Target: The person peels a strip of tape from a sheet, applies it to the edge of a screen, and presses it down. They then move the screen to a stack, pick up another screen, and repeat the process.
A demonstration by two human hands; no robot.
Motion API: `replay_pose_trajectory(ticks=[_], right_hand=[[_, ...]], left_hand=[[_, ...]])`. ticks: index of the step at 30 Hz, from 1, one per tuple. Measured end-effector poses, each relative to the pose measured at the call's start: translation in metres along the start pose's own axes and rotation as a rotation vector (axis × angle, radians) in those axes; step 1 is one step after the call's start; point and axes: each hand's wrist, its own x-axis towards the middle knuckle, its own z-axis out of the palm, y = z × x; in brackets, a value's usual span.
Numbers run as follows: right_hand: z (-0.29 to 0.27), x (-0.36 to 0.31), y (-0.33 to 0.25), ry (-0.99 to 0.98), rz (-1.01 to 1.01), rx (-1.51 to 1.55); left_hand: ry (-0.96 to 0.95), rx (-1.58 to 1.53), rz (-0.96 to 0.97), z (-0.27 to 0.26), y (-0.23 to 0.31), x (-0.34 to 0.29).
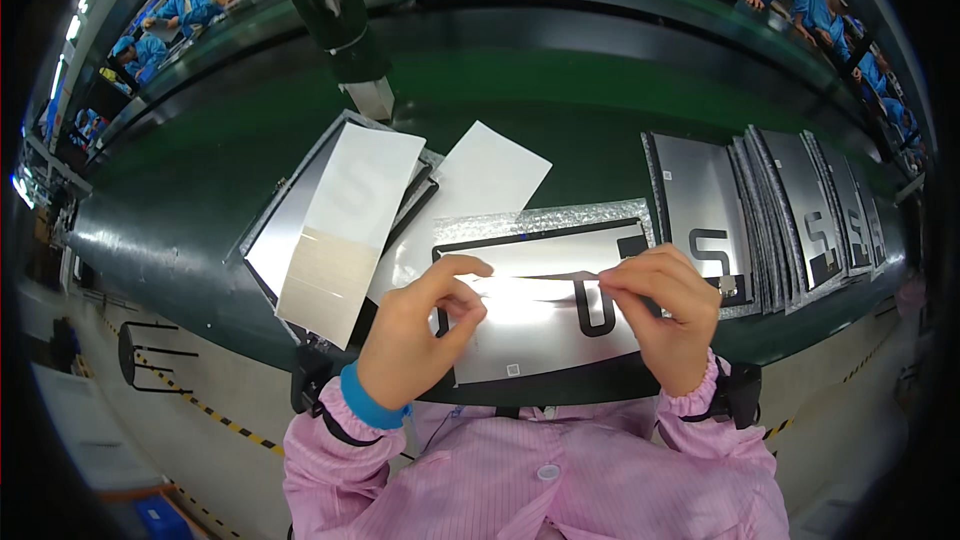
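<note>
Taking the silver panel as dial centre: seeing a white sheet at ten o'clock; curling the left hand at nine, being unable to tell whether gripping anything; pinching a thin dark strip, over the panel, with the right hand at three; spotting stacked panels at two.

Strip is running leftward from the right hand's grip; a panel is lying flat beneath it. Wrap is showing from under the panel's far edge, just behind the grip. Left of it, a sheet is resting aslant on a pile of panels; a second sheet is lying between pile and wrap. Right of it, more panels are overlapping in a row, wrap between. Far left, on the floor, a stool is standing.
</note>
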Motion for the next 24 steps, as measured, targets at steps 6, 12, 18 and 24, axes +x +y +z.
replay_pose_trajectory(ticks=[6,12,18,24], right_hand=[[-0.011,-0.003,0.02,-0.016,0.132,0.06],[-0.022,0.015,0.029,-0.006,0.248,0.084],[-0.007,0.027,0.047,-0.002,0.298,0.062],[0.0,0.027,0.058,-0.063,0.297,-0.018]], left_hand=[[-0.112,0.02,-0.048,0.014,-0.007,0.026],[0.097,0.005,0.091,0.025,0.0,0.049],[0.039,-0.037,-0.017,0.029,-0.015,0.058],[-0.013,-0.246,-0.284,0.034,-0.019,0.064]])
